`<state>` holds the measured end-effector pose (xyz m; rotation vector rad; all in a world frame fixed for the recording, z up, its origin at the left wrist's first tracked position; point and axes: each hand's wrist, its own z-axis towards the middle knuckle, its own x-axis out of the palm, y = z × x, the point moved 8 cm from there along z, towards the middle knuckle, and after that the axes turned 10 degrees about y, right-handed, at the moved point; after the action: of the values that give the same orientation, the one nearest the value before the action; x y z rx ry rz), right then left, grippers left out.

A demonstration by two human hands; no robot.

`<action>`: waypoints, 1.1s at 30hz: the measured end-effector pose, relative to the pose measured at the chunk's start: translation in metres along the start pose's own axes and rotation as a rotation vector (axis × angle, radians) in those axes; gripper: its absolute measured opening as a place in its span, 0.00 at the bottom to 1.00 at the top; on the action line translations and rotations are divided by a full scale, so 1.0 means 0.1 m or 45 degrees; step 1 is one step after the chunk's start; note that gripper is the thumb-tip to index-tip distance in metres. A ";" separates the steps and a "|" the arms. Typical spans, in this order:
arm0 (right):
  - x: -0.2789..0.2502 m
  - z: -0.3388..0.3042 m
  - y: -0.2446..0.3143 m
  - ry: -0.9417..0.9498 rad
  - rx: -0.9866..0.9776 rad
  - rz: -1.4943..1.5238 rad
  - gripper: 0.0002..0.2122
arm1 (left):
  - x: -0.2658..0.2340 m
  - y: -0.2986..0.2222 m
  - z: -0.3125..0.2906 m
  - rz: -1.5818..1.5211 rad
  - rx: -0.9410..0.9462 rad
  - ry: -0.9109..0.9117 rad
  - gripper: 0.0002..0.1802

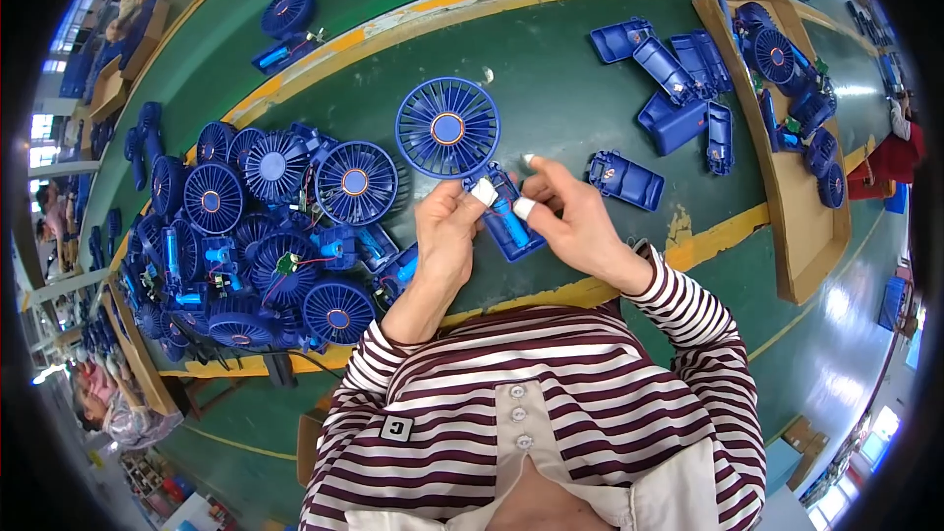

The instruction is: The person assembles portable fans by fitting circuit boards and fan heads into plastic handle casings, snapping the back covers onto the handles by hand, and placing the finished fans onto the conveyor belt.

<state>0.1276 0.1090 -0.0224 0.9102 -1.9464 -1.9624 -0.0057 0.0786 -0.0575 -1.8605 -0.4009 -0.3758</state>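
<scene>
A blue handheld fan (447,128) lies in front of me, its round grille pointing away and its opened handle toward me. Inside the handle sits a light-blue battery cell (510,220). My left hand (449,226) grips the fan near its neck, thumb on top, with a white cover on the thumb tip. On the other side, my right hand (573,216) has its thumb and index finger apart, both tips wrapped in white. The thumb tip is at the handle's edge beside the battery; I see nothing held between those fingers.
A large heap of blue fans (280,236) with exposed wires and batteries lies at left. Several blue handle shells (674,118) lie at right, with one shell (626,180) nearer my right hand. Beyond them stands a cardboard tray (798,226) of fans. Another fan (287,12) lies far left.
</scene>
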 end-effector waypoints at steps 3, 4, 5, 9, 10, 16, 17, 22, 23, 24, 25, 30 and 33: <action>-0.03 0.00 0.09 -0.061 -0.021 -0.381 0.21 | 0.00 0.07 0.02 0.031 -0.005 -0.010 0.13; 0.01 0.00 0.21 -0.068 -0.086 -0.575 0.22 | -0.02 0.09 -0.01 0.013 -0.015 -0.016 0.12; 0.06 0.00 0.35 -0.074 -0.153 -0.771 0.23 | -0.03 0.10 -0.02 -0.005 -0.022 -0.023 0.12; 0.19 0.12 0.35 0.119 -0.024 -1.005 0.20 | -0.04 0.12 -0.02 -0.101 -0.056 -0.059 0.10; 0.17 0.18 0.33 0.301 0.025 -1.055 0.19 | -0.03 0.17 0.01 -0.149 -0.074 -0.053 0.10; -0.11 0.96 1.00 0.187 -0.232 -1.293 0.11 | 0.03 0.16 0.01 -0.182 -0.206 -0.041 0.09; -0.07 1.17 1.07 0.110 -0.324 -1.274 0.13 | 0.03 0.14 -0.01 -0.166 -0.205 -0.037 0.09; 0.49 2.32 1.05 0.053 -0.463 -1.143 0.11 | -0.07 0.22 -0.03 -0.089 -0.174 0.000 0.09; 0.60 2.54 1.01 0.022 -0.451 -1.092 0.11 | -0.05 0.19 -0.07 -0.109 -0.177 -0.006 0.10; 0.66 2.67 1.02 -0.034 -0.422 -1.077 0.11 | -0.02 0.17 -0.09 -0.128 -0.182 -0.001 0.10; 0.65 2.82 0.94 -0.115 -0.401 -1.109 0.11 | 0.02 0.21 -0.06 -0.111 -0.207 0.016 0.11; 0.89 3.10 0.63 -0.026 -0.316 -1.106 0.10 | 0.01 0.22 -0.11 -0.046 -0.231 0.032 0.11; 0.52 2.99 0.68 -0.266 -0.262 -0.695 0.09 | 0.07 0.29 -0.03 -0.115 -0.195 0.098 0.12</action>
<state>-0.1009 0.3186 0.0072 1.3287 -1.6651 -2.5922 0.0132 0.0678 -0.0776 -1.9740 -0.4142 -0.5512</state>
